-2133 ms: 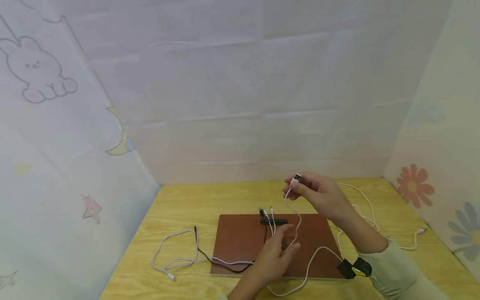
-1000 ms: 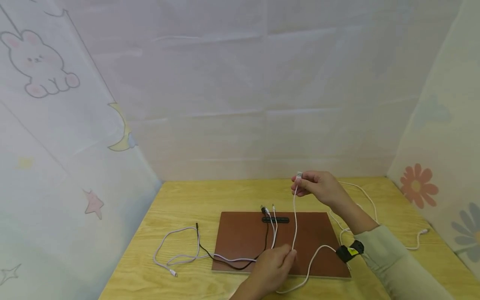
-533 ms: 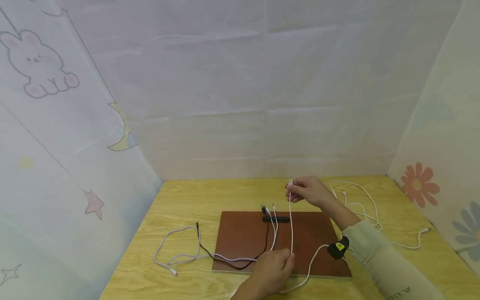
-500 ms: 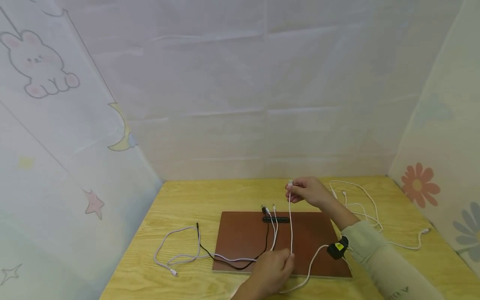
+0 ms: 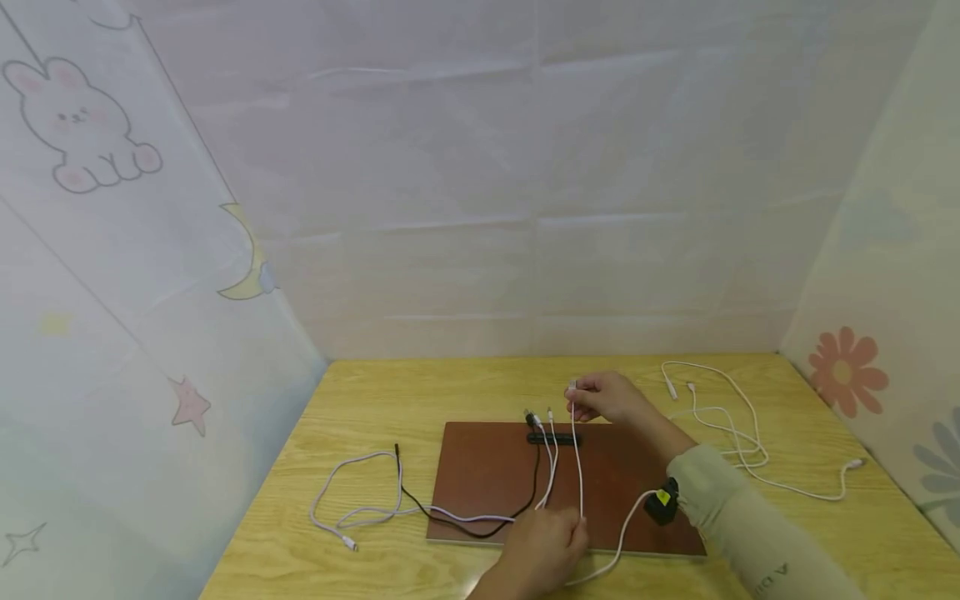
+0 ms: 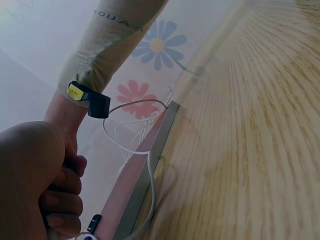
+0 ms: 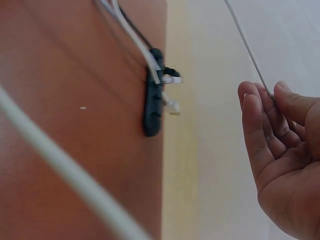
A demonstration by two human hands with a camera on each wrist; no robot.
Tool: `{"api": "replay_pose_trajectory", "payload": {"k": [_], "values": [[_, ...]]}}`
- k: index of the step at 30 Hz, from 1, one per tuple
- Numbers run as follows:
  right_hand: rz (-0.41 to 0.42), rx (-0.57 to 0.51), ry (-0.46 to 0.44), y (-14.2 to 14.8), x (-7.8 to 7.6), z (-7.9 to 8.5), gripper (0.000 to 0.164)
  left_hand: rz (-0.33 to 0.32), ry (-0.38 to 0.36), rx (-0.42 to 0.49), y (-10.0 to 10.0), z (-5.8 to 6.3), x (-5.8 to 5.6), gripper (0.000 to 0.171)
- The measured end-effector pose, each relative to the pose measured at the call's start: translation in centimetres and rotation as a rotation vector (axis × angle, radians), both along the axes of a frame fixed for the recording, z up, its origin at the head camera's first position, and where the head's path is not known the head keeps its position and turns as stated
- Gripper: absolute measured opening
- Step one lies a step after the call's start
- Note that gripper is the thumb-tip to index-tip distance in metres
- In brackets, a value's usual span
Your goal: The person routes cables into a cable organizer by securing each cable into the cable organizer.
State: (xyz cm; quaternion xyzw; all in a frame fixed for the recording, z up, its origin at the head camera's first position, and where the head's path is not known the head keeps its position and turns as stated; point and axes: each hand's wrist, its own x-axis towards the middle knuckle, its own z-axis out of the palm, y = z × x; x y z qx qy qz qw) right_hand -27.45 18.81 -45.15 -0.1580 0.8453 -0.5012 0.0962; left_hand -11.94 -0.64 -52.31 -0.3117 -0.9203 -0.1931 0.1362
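A white USB cable (image 5: 577,458) stretches nearly upright between my two hands in the head view. My right hand (image 5: 603,397) pinches it just below its plug, thumb against fingers, above the far edge of the brown board (image 5: 480,467). Near the front edge, my left hand (image 5: 542,542) grips the same cable lower down, its fingers curled in the left wrist view. A black cable clip strip (image 7: 151,110) lies along the board's far edge, to the left of my right hand. Two white cables and a black one (image 5: 537,475) run to it, their ends sticking out past the edge.
On the wooden table at left lie a looped lilac cable (image 5: 349,543) and a black cable tip (image 5: 397,451). Tangled white cables (image 5: 757,433) spread at right, one plug (image 5: 852,464) near the table's side. A patterned backdrop (image 5: 420,292) encloses the table.
My left hand has closed on the cable and the cable has gone from slack to straight. My right hand has come lower and slightly left with the plug, toward the clip strip.
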Motion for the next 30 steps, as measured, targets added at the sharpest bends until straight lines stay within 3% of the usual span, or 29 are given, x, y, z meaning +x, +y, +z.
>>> {"api": "replay_pose_trajectory", "payload": {"k": [10, 18, 30], "values": [[-0.051, 0.070, 0.042, -0.4, -0.4, -2.7, 0.024, 0.067, -0.008, -0.052, 0.3, -1.0, 0.3, 0.036], [-0.088, 0.123, 0.073, -1.1, -0.9, -4.3, 0.023, 0.121, -0.073, -0.107, 0.5, -1.2, 0.1, 0.035], [-0.129, 0.261, 0.113, -1.5, -1.2, -5.3, 0.021, 0.163, -0.070, -0.149, 0.6, -1.3, 0.1, 0.036]]}}
